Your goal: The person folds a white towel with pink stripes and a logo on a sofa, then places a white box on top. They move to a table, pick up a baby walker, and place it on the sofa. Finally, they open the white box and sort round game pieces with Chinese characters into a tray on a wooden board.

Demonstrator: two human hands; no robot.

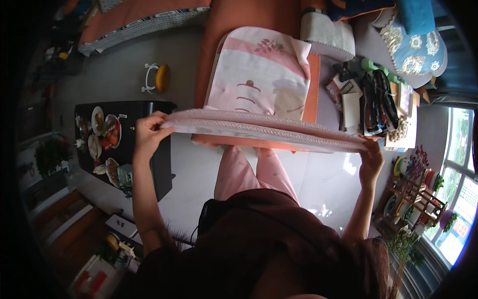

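A pink and white blanket (pixel 239 67) with a leaf print and a braided edge lies over an orange-covered seat in front of me. Its near edge is lifted and pulled into a long, narrow band across my body. My left hand (pixel 150 132) pinches one corner of that edge, fingers closed over the cloth. At the other end, my right hand (pixel 371 159) is closed on the opposite corner, slightly lower. Between the hands the edge is stretched nearly straight, and the far part of the blanket rests on the orange cover (pixel 211 60).
A black table (pixel 159 159) with plates of food stands at my left. Beyond it, a small yellow stool (pixel 162 78) sits on the floor. To the right are bags and boxes on the sofa, cushions (pixel 408 47), and a wooden plant stand (pixel 418 199) by the window.
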